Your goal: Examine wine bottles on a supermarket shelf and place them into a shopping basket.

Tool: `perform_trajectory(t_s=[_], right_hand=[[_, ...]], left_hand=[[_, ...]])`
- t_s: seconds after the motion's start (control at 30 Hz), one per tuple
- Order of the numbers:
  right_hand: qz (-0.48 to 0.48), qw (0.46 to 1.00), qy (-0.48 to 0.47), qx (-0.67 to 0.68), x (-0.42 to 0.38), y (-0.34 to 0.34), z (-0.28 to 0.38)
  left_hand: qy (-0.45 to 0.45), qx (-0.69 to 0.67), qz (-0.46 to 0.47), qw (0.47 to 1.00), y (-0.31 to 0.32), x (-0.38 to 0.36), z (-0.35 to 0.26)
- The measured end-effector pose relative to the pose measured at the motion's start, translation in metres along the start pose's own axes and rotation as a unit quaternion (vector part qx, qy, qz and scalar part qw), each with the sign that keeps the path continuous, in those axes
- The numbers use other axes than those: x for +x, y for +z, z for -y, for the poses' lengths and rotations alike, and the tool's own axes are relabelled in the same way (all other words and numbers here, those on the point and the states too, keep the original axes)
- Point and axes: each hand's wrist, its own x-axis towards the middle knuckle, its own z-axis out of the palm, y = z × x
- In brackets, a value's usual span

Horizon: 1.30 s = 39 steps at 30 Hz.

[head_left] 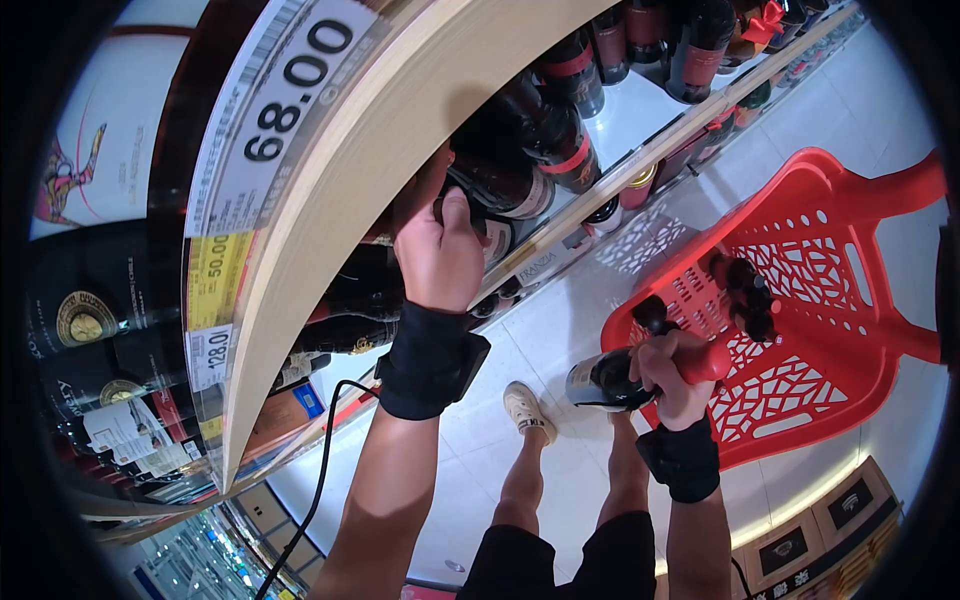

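My left hand (pixel 440 245) reaches in among dark wine bottles on a shelf, its fingers curled at a bottle and partly hidden behind the shelf edge; what it grips, if anything, I cannot make out. Just to its right a dark bottle (pixel 505 185) with a pale label lies tilted. My right hand (pixel 675 375) is closed round a dark bottle (pixel 600 380) with a light label, beside the red basket (pixel 815 185). A red bottle top (pixel 706 362) shows at that hand. Inside the basket are several dark bottle necks (pixel 745 300).
A wooden shelf edge (pixel 330 210) with price tags (pixel 290 90) crosses the upper left. More bottles (pixel 700 50) stand on the shelf at the top. Large dark bottles (pixel 90 310) are at far left. My foot (pixel 528 412) is on the tiled floor. A black cable (pixel 322 470) hangs by the left arm.
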Motion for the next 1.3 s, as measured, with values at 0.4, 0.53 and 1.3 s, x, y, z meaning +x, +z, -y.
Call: perform_trajectory(t_s=[0.4,0.53,1.3], right_hand=[[0.025,0.995,-0.035,-0.095,-0.021,0.032,-0.001],[0.026,0.992,-0.067,-0.104,-0.025,0.052,-0.004],[0.043,0.989,-0.070,-0.123,-0.057,0.158,-0.059]], left_hand=[[0.059,0.018,-0.034,0.997,-0.025,-0.114,0.063],[-0.002,0.033,-0.122,0.992,-0.065,-0.161,0.118],[-0.003,-0.007,-0.102,0.995,-0.211,-0.113,0.204]])
